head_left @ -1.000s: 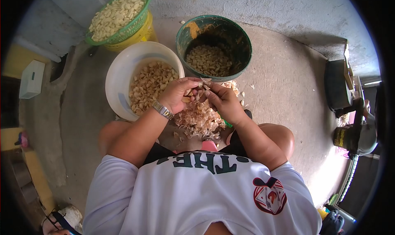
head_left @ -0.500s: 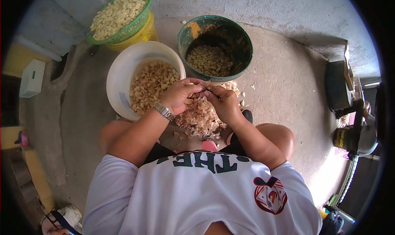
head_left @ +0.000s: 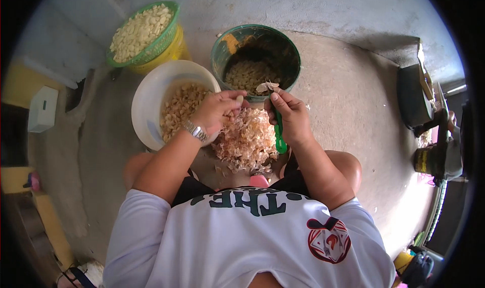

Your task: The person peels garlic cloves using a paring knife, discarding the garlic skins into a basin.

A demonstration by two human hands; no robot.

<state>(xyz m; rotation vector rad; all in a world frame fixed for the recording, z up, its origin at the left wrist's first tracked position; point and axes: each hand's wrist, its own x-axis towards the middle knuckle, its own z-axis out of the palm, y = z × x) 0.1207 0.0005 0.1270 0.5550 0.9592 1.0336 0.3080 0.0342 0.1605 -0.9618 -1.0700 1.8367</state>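
Observation:
My left hand (head_left: 216, 110), with a metal watch on the wrist, is closed on a pale garlic clove (head_left: 239, 99) near its fingertips. In my right hand (head_left: 293, 117) is a small knife with a green handle (head_left: 279, 134). A piece of papery garlic skin (head_left: 267, 87) sticks out at the thumb, by the blade, which is mostly hidden. Under both hands lies a heap of garlic skins (head_left: 247, 141). Left of them, a white tub (head_left: 144, 106) holds many unpeeled cloves in what looks like water. Beyond my hands, a dark green bucket (head_left: 298, 61) contains peeled-looking cloves.
At the back left, a green basket (head_left: 175, 18) heaped with pale cloves rests on a yellow bucket (head_left: 174, 49). A wall (head_left: 343, 15) closes off the far side. Dark containers (head_left: 411, 93) stand at the right, and a white box (head_left: 43, 109) is at the left.
My hands, together before, have moved apart. The knife's green handle now shows in my right hand, with skin at the thumb. The clove shows clearly in my left fingers.

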